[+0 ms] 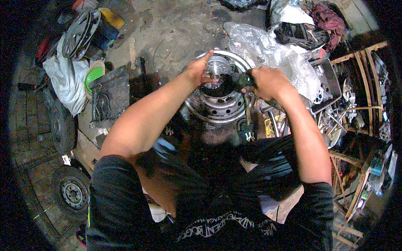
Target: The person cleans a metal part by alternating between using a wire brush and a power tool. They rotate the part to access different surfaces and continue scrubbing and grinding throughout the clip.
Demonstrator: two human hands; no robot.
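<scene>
A silver steel wheel rim [224,116] lies flat in front of me between my legs. On it sits a round metal part with a shiny, stubby shaft [215,70] at its centre. My left hand [199,72] grips this part from the left, thumb stretched toward the far edge and fingers beside the shaft. My right hand [270,83] is closed around a dark handheld tool [243,81], whose end points left at the part. The tool's exact kind is hard to make out. Shadow and the tool hide some of the part's near side.
Clear bubble wrap [274,56] spreads beyond my right hand, next to a metal tray [328,83] of parts. Wooden racks [368,75] stand at the right. Two tyred wheels [73,192] and a green fan-shaped piece [94,79] are at the left. Hand tools [274,122] lie near my right knee.
</scene>
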